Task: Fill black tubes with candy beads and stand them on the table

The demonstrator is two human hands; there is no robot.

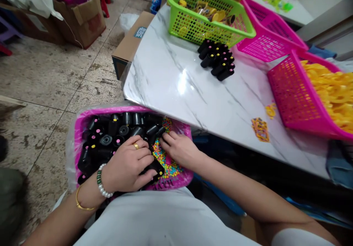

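A pink basket [78,128] lined with clear plastic sits against my body. It holds many black plastic cups [106,140], some with a pink or yellow bead at the end, and loose colourful beads [165,161] on the right side. My left hand [131,163], wearing a gold ring, bends over the cups with its fingers curled round a black cup [157,168]. Reaching in from the right, my right hand [179,148] has its fingers curled down at the beads, beside the cups. Its fingertips are partly hidden, so what they pinch cannot be made out.
On the marble-patterned table [165,77] stand a group of black cups [217,60], a green basket [176,29] with yellow parts, and a pink basket [286,95] of yellow pieces. Small printed cards [260,129] lie near the edge. Cardboard boxes [132,36] stand on the floor.
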